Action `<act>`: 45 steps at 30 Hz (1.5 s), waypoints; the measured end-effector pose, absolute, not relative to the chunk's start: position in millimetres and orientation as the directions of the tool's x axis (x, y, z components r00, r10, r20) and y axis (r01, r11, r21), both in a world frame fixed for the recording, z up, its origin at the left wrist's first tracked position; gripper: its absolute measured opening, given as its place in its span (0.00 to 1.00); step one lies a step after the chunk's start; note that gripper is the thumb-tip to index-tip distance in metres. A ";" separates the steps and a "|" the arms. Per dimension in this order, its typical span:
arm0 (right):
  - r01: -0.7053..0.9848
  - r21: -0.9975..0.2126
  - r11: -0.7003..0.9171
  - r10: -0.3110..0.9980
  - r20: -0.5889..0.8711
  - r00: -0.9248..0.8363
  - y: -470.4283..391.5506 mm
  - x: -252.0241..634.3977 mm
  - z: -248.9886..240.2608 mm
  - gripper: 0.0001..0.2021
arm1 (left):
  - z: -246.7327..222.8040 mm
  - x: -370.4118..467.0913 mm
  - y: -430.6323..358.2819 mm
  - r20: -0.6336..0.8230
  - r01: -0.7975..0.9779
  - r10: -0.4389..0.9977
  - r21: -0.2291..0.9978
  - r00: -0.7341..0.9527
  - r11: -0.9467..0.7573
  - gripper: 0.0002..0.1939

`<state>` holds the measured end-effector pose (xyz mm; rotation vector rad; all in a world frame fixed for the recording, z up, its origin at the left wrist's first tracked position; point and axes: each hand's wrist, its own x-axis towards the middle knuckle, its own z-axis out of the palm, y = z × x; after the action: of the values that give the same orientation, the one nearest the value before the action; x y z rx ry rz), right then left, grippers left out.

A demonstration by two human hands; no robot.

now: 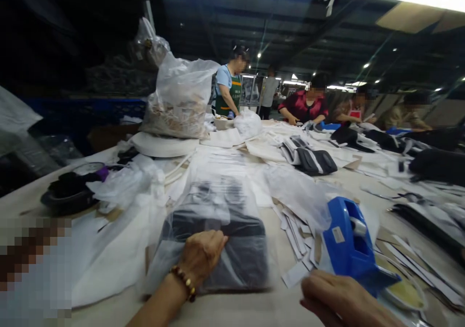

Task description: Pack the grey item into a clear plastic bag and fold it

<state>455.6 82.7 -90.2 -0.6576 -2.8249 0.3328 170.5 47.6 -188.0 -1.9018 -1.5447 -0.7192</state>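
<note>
A dark, flat item in a clear plastic bag [240, 256] lies on the table in front of me. On top of it rests my left hand [204, 252], a beaded bracelet at its wrist. The fingers of that hand are curled closed over the plastic; whether they pinch anything is hidden. My right hand [337, 293] is at the lower right, off the bag and close to a blue tape dispenser [348, 244]. Its fingers are curled together, and I cannot make out anything between them.
Paper strips [300, 240] lie between the bagged item and the dispenser. A black round object [69, 196] sits at the left. Behind stands a large full plastic bag [179, 99]. Dark padded pieces [316, 161] lie farther right. Several people are around the far side.
</note>
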 end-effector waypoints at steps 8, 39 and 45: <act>0.405 -0.042 0.913 0.404 -0.036 -0.914 139.2 327.0 -104.1 0.06 | -190.9 173.5 46.0 0.715 0.990 0.690 -0.022 0.113 -0.140 0.18; 0.375 0.350 0.858 0.147 0.532 -0.834 88.5 340.2 -217.2 0.29 | -198.7 98.0 -23.3 0.378 0.651 0.722 0.748 -0.580 0.131 0.09; 0.387 0.334 0.859 0.172 0.524 -0.834 87.7 341.0 -217.6 0.29 | -200.3 97.1 -7.1 0.295 0.512 0.651 0.842 -0.700 0.169 0.16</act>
<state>341.0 87.7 -217.6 -0.4088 -2.5445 -0.5967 97.1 -7.1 -200.3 -1.2526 -2.5000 -1.7047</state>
